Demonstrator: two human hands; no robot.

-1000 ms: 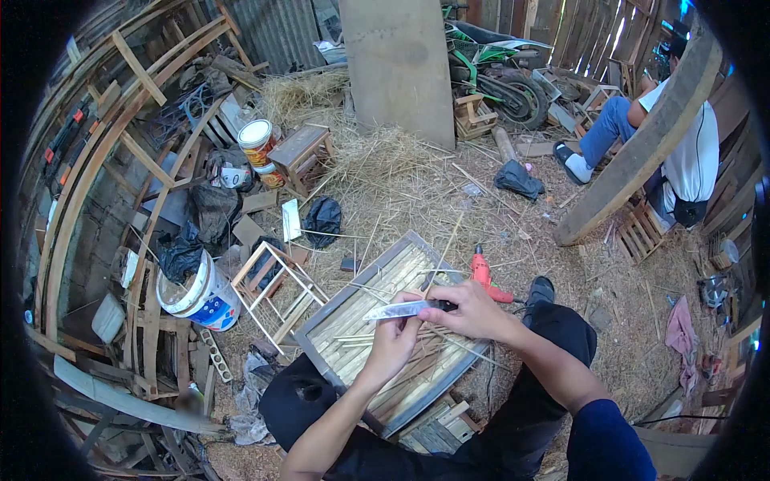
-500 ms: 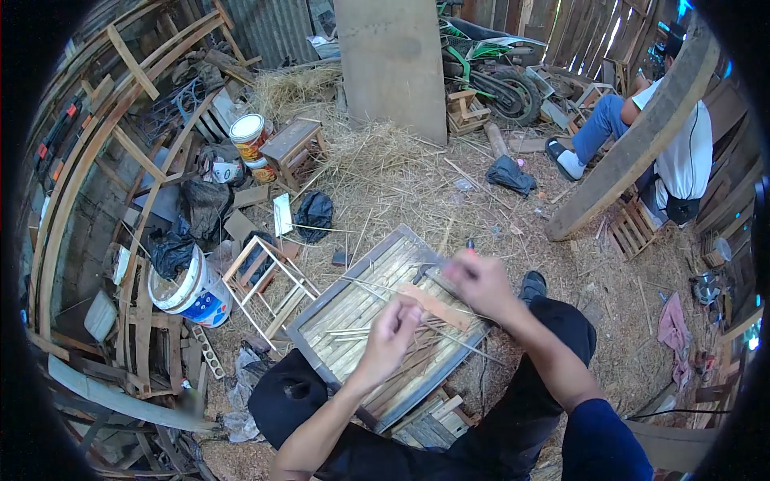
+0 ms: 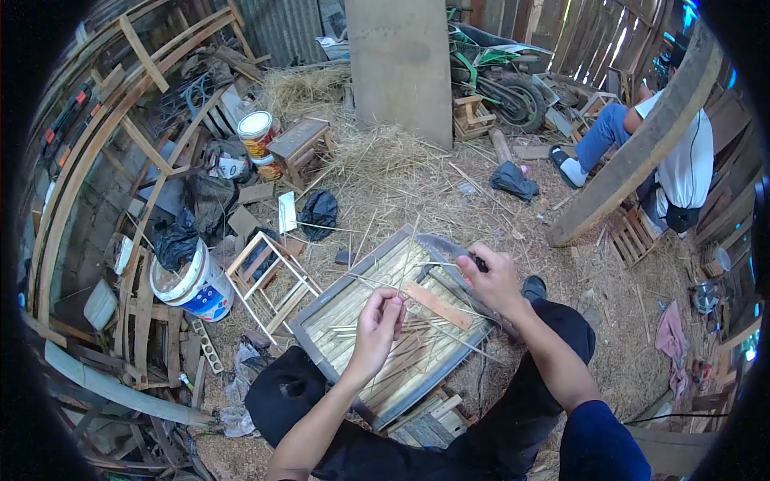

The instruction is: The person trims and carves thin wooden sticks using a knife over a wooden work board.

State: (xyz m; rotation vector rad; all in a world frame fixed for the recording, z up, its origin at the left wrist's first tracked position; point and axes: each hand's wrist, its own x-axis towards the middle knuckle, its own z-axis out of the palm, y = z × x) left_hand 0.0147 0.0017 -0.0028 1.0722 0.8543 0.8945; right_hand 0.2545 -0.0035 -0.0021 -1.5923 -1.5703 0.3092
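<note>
My left hand [image 3: 378, 321] is closed in a pinch over the slatted board. Between its fingertips it grips a thin bamboo strip [image 3: 407, 252] that points up and away. Over the board's right part, my right hand [image 3: 493, 280] is closed round a dark-handled tool [image 3: 480, 263] that looks like a small knife; its narrow part points left, and the grip is mostly hidden by the fingers. A flat tan piece [image 3: 439, 305] lies between the hands on the board. More thin strips are scattered beneath my left hand. The grey-framed board [image 3: 309, 317] rests over my legs.
A small wooden frame [image 3: 269, 280] and a white bucket [image 3: 192, 282] stand to the left. Further back are a wooden stool [image 3: 298, 146], straw [image 3: 385, 160] and a motorbike [image 3: 501, 80]. At the right, a seated person [image 3: 686, 156] is behind a slanted post [image 3: 634, 160].
The strip in my left hand now stands out upward, and that hand has shifted slightly left. My right hand has moved a little right and down, and the dark tool in it shows more clearly.
</note>
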